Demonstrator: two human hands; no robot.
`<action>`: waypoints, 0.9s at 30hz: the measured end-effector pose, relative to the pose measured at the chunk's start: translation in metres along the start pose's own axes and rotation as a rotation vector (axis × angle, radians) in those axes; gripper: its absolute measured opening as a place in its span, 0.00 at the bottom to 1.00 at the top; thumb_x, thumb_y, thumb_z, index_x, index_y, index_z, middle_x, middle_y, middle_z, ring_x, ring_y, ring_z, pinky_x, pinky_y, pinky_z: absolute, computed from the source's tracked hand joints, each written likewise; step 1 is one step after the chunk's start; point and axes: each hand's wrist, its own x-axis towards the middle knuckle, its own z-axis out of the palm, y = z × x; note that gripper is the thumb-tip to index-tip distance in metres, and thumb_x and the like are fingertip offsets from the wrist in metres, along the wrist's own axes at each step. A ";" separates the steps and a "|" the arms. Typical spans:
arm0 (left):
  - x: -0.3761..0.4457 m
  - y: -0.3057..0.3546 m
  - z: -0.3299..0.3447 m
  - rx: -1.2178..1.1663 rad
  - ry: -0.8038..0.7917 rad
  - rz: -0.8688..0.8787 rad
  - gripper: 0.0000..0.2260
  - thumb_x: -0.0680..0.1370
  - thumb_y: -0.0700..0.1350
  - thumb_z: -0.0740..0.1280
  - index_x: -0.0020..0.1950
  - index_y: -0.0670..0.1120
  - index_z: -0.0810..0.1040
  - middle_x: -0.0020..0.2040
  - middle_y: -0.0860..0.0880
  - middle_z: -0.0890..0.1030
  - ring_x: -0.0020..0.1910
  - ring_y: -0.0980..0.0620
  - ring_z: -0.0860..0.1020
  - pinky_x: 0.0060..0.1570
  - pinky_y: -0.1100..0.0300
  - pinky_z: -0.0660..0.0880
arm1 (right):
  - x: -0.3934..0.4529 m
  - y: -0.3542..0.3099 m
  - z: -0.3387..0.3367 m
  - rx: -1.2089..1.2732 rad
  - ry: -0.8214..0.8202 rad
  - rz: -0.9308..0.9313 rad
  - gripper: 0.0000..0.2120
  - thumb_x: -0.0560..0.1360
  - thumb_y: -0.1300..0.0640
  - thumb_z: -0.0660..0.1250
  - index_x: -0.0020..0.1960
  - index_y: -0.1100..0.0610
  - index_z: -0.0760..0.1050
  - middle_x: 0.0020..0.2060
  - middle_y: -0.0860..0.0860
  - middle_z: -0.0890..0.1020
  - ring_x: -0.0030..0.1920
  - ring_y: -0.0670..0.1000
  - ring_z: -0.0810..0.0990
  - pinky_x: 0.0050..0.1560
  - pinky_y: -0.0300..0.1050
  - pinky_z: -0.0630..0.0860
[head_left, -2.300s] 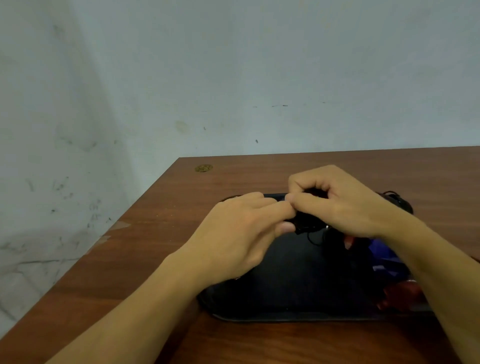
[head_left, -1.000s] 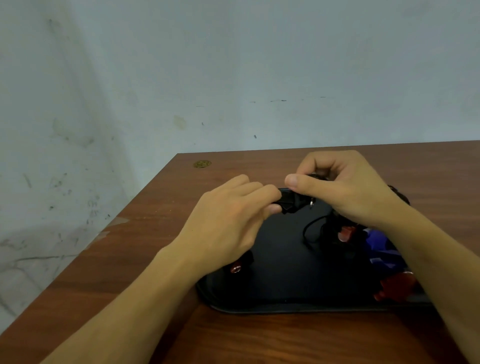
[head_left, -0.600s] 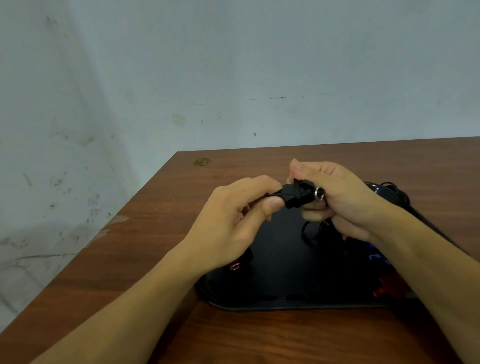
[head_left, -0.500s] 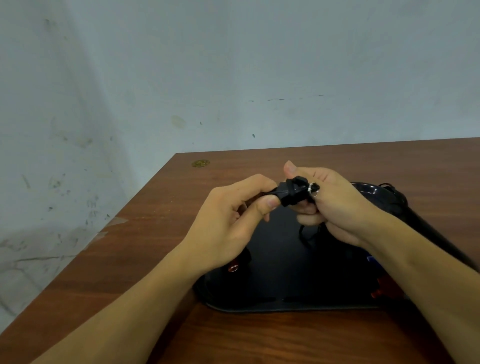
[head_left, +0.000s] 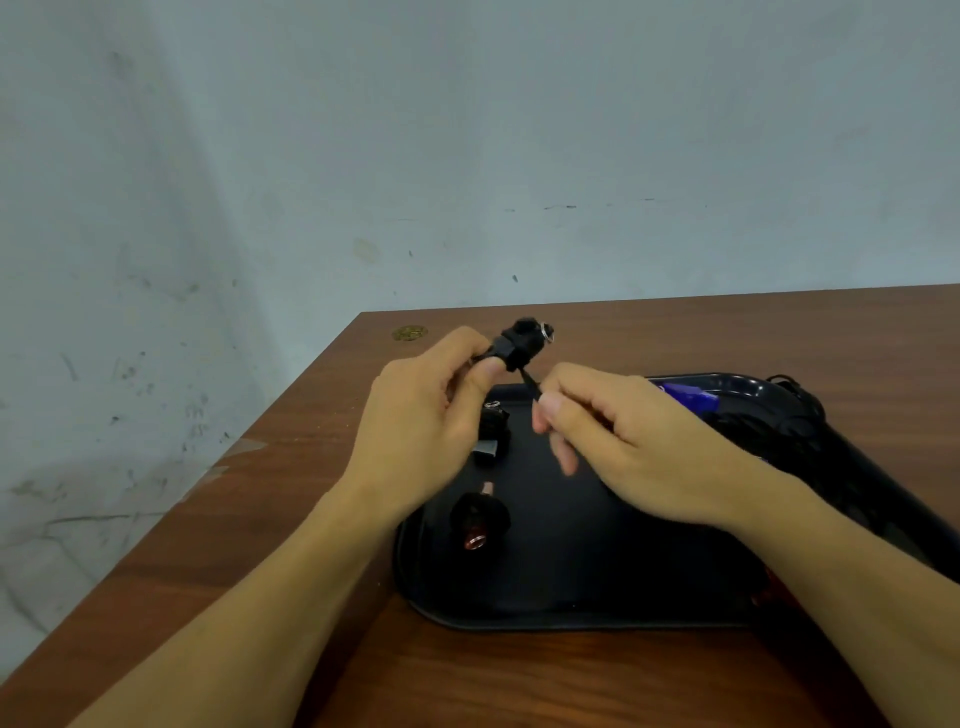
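You are holding the small black connector in your left hand, pinching its rear end between thumb and curled forefinger. It is hanging in the air over the far left corner of the black tray, clear of the tray floor. Its long axis is running from lower left to upper right, and its metal-ringed end is pointing up and to the right, towards the far edge of the table.

Your right hand is sitting just beside it, below and to the right, with thumb and forefinger pinching the thin black lead that is dropping from the connector's underside; the other fingers are curling loosely.

Half a second ago your right hand was cupping the connector's ringed end, with the part lying nearly level between both hands. Now that hand is off the body and gripping only the lead, and the connector is sitting higher and tipping upward.

On the tray, a second black part is lying against your left palm near the left edge, a black knob with a coppery tip is lying nearer you, and a blue packet and black cables are lying by the far right corner.
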 end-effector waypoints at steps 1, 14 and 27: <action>0.000 -0.001 -0.001 0.078 -0.020 0.029 0.07 0.81 0.50 0.62 0.48 0.49 0.76 0.28 0.51 0.73 0.28 0.50 0.71 0.28 0.51 0.70 | 0.000 -0.003 -0.002 -0.033 -0.001 -0.024 0.12 0.82 0.48 0.56 0.45 0.50 0.74 0.31 0.49 0.80 0.30 0.47 0.75 0.33 0.38 0.70; -0.006 0.023 -0.004 0.176 -0.226 0.398 0.10 0.83 0.49 0.59 0.51 0.46 0.77 0.34 0.54 0.73 0.33 0.52 0.71 0.30 0.50 0.70 | -0.001 -0.001 -0.026 0.105 0.344 -0.069 0.10 0.75 0.52 0.72 0.38 0.55 0.81 0.30 0.49 0.82 0.31 0.47 0.79 0.34 0.35 0.73; -0.011 0.028 0.003 -0.345 -0.225 0.153 0.08 0.83 0.43 0.62 0.53 0.42 0.79 0.32 0.52 0.76 0.29 0.54 0.74 0.30 0.57 0.70 | 0.005 0.008 -0.013 0.821 0.067 0.281 0.20 0.73 0.44 0.66 0.32 0.56 0.66 0.24 0.49 0.62 0.24 0.45 0.54 0.27 0.41 0.49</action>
